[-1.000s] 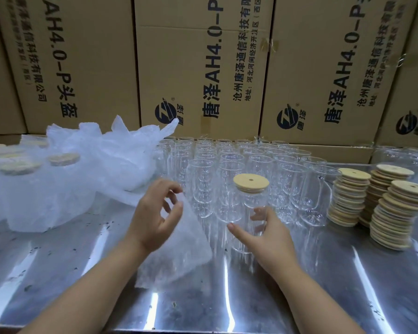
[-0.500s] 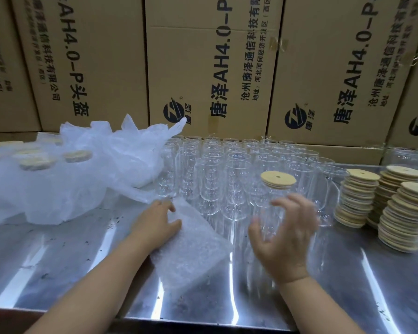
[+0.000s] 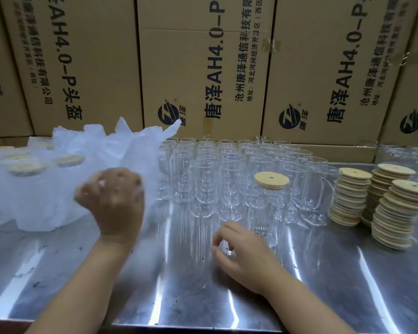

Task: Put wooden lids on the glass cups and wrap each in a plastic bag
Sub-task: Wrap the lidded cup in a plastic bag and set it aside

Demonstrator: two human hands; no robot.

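Note:
A glass cup (image 3: 263, 213) with a round wooden lid (image 3: 272, 180) stands at the front of a block of several bare glass cups (image 3: 210, 169) on the steel table (image 3: 323, 285). My left hand (image 3: 111, 201) is raised left of the cups and grips a thin plastic bag (image 3: 147, 213), which is blurred by motion. My right hand (image 3: 246, 256) rests low on the table in front of the lidded cup, its fingers loosely curled with nothing plainly between them. Stacks of wooden lids (image 3: 393, 213) stand at the right.
A heap of plastic bags and wrapped, lidded cups (image 3: 34, 179) fills the left side. Tall cardboard boxes (image 3: 203, 68) form a wall right behind the cups. The table's front edge (image 3: 191, 327) runs just below my forearms.
My left hand has lifted the bag off the table. My right hand has let go of the lidded cup and dropped to the table in front of it.

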